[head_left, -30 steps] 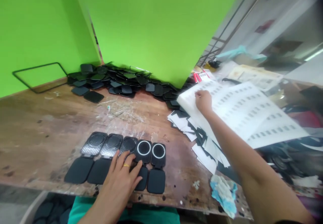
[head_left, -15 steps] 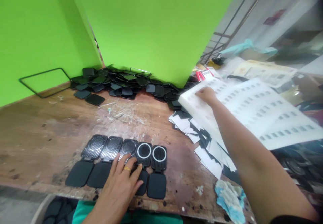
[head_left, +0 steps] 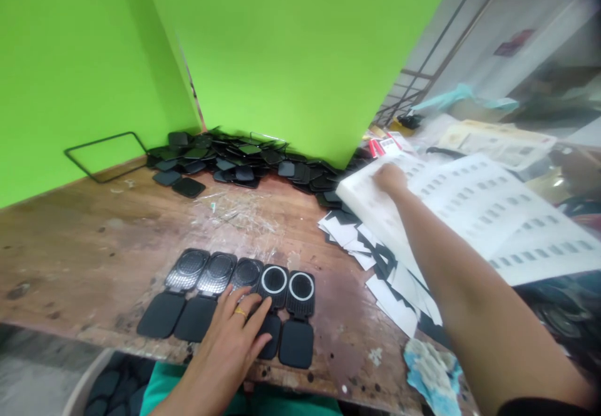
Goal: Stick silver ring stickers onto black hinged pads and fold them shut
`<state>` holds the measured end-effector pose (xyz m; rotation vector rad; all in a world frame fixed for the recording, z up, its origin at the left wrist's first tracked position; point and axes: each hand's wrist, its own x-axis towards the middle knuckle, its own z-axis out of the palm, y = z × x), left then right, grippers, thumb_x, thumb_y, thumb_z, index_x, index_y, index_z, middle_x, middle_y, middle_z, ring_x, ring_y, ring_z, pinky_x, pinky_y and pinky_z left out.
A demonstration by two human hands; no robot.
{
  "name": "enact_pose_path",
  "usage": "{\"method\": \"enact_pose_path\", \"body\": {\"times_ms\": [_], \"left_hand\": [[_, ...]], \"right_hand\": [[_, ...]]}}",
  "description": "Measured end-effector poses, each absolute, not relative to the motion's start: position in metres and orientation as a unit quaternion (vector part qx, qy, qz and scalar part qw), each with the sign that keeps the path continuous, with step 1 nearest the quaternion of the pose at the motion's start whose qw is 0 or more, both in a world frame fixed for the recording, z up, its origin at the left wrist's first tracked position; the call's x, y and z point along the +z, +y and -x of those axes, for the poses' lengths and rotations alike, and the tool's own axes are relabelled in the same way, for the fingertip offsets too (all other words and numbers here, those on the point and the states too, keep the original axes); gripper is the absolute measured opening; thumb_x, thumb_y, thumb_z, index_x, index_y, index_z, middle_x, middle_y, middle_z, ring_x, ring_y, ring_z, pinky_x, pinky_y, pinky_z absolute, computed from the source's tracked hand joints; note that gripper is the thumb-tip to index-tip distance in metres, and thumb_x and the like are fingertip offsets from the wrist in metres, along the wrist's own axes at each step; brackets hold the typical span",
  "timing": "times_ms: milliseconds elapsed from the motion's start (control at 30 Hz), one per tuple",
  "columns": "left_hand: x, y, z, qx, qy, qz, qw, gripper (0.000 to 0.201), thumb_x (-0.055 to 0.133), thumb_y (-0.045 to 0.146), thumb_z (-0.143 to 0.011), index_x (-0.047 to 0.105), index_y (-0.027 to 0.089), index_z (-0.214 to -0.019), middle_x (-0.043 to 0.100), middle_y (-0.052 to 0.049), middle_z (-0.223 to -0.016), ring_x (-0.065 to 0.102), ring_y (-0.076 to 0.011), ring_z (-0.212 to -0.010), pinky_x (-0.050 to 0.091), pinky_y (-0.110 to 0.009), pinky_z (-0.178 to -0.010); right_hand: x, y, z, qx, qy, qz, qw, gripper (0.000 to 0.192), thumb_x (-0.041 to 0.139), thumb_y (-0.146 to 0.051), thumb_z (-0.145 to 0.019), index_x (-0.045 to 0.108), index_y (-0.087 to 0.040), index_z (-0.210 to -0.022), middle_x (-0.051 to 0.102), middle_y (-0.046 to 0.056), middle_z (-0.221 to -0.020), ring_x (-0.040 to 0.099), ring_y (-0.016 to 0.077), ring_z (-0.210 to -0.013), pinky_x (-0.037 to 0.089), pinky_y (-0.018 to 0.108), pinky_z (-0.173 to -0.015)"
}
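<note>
My left hand [head_left: 233, 336], with a gold ring, lies flat with fingers spread on a row of black hinged plastic parts [head_left: 197, 297] at the near edge of the wooden bench [head_left: 84, 241]. Two parts on the right of the row carry white rings [head_left: 301, 286]. My right hand [head_left: 389, 178] reaches far right and presses its fingertips on a white sheet of small dark stickers [head_left: 474, 216]. Whether it grips a sticker I cannot see.
A heap of black plastic parts [head_left: 244, 162] lies against the green wall. Loose white backing scraps [head_left: 375, 259] lie under my right forearm. A blue-white rag [head_left: 429, 372] sits at the front edge. A black wire frame [head_left: 103, 153] leans at the back left.
The view has shifted slightly left and down. My right hand slid a little to the right along the sticker sheet. My left hand stays on the row.
</note>
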<state>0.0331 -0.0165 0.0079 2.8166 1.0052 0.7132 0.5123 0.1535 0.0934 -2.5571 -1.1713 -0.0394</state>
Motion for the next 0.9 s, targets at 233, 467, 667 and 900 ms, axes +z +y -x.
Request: {"method": "enact_pose_path", "body": {"times_ms": [233, 467, 667, 900], "left_hand": [[0.032, -0.010, -0.006, 0.195, 0.376, -0.905, 0.046, 0.031, 0.057, 0.020, -0.093, 0.062, 0.016, -0.123, 0.064, -0.011, -0.117, 0.047, -0.0311, -0.123, 0.038, -0.060, -0.110], [0.024, -0.012, -0.003, 0.192, 0.397, -0.896, 0.044, 0.025, 0.060, 0.026, -0.092, 0.067, 0.018, -0.115, 0.066, -0.008, -0.116, 0.047, -0.0322, -0.122, 0.033, -0.063, -0.112], [0.021, -0.014, -0.004, 0.161, 0.396, -0.903, 0.038, 0.027, 0.064, 0.027, -0.090, 0.066, 0.018, -0.116, 0.066, -0.006, -0.116, 0.047, -0.0332, -0.123, 0.031, -0.062, -0.113], [0.027, -0.015, -0.006, 0.141, 0.404, -0.902, 0.049, 0.027, 0.065, 0.025, -0.089, 0.065, 0.017, -0.115, 0.066, -0.007, -0.112, 0.048, -0.0306, -0.124, 0.027, -0.059, -0.115]], "right_hand": [[0.084, 0.149, -0.493, -0.033, -0.394, 0.907, 0.148, 0.028, 0.063, -0.020, -0.083, 0.065, -0.006, -0.106, 0.060, 0.025, -0.105, 0.057, 0.0275, -0.093, 0.038, 0.038, -0.075], [0.084, 0.127, -0.467, -0.114, -0.392, 0.873, 0.267, 0.021, 0.049, -0.014, -0.086, 0.063, -0.012, -0.101, 0.052, 0.024, -0.119, 0.055, 0.0266, -0.093, 0.036, 0.041, -0.079], [0.094, 0.103, -0.393, -0.068, -0.512, 0.775, 0.365, 0.018, 0.054, -0.021, -0.085, 0.063, -0.017, -0.101, 0.065, 0.011, -0.096, 0.059, 0.0213, -0.089, 0.044, 0.036, -0.086], [0.059, 0.056, -0.257, 0.391, -0.600, 0.616, 0.329, 0.020, 0.063, -0.039, -0.077, 0.064, -0.020, -0.083, 0.062, -0.001, -0.060, 0.055, 0.0128, -0.047, 0.047, 0.025, -0.047]]}}
